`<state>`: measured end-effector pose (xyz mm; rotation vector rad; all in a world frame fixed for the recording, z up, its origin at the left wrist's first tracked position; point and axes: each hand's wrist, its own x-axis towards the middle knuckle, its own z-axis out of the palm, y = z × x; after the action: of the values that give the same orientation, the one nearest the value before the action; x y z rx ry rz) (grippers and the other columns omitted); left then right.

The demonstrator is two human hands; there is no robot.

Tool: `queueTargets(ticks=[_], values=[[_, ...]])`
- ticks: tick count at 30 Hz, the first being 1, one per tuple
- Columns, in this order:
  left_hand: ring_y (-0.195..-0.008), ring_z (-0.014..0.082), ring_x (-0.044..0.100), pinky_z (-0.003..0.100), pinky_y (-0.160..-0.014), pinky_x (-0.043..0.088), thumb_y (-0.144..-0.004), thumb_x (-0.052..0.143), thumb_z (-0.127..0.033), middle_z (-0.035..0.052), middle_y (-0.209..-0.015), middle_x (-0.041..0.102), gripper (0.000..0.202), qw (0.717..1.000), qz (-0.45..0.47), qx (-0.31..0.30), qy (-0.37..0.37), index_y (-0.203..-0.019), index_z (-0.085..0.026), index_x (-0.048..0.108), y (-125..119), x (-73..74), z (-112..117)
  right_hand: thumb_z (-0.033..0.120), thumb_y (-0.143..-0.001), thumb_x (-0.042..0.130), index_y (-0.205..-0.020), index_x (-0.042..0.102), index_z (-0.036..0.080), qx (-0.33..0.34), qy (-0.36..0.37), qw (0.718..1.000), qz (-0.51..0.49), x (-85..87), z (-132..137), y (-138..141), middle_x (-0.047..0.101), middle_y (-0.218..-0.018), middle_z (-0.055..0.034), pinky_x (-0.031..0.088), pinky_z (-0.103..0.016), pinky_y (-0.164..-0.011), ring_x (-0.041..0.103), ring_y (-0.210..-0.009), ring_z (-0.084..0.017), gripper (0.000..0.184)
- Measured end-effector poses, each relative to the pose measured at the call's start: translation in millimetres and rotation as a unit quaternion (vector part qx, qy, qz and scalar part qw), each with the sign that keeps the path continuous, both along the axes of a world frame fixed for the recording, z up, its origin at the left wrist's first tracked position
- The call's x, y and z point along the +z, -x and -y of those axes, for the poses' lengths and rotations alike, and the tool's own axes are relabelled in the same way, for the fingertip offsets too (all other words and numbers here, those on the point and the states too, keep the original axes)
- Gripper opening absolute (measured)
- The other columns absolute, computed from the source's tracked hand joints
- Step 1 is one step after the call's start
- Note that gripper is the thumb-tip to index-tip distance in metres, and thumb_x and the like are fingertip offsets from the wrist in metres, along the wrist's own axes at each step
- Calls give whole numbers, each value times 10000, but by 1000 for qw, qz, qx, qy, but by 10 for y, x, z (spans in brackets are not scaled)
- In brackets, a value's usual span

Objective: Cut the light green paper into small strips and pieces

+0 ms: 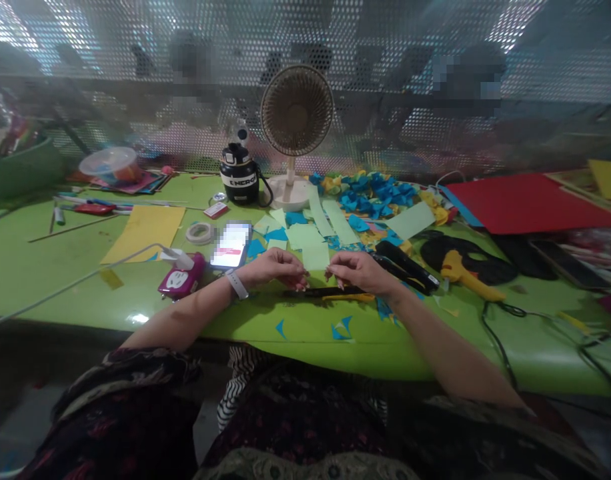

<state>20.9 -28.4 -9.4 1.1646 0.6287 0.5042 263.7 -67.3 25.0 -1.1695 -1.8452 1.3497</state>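
My left hand (281, 268) is held over the green table with its fingers curled down and drawn together. Facing it, my right hand (359, 270) has thumb and fingertips pinched. Anything between the fingers of either hand is too small to make out. Just beyond and between the fingertips is a pale green paper piece (315, 256), among other pale green strips (340, 222). Below the hands lie a long dark tool (328, 292) and a thin yellow tool (349, 297). A black stapler (407, 267) sits beside my right wrist.
Blue scraps (341, 329) lie near the front edge. A phone (230, 245), tape roll (199, 232) and purple adapter (181, 276) are left. Behind stand a black bottle (239, 177) and fan (296, 112). A yellow glue gun (469, 278) with its cord is right.
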Motion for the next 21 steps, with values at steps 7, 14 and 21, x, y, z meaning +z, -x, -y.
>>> queueTargets(ticks=[7,14,21], values=[[-799,213,734,318,-681,606,-686,833,-350,122,-847,753,348,999,12,50,4,-892,-101,702,17,-10,-28,449,-770,647,-805,609,181,21,34,999,20,9,2,-29,584,-582,26,375,-254,-495,526,-508,-108,273],[-624,83,618,221,-641,558,-669,857,-412,31,-723,688,360,993,-11,106,-41,-782,-105,708,-75,-54,6,509,-808,617,-864,605,197,68,-33,988,135,-86,-2,14,618,-731,-8,430,-301,-593,558,-625,-156,318],[-552,51,558,261,-666,616,-586,891,-461,-57,-599,552,463,979,55,194,-9,-606,-119,580,-59,-20,-55,485,-722,789,-876,619,192,132,-162,905,369,-48,-16,-96,637,-957,-95,425,-332,-697,583,-870,-257,372]])
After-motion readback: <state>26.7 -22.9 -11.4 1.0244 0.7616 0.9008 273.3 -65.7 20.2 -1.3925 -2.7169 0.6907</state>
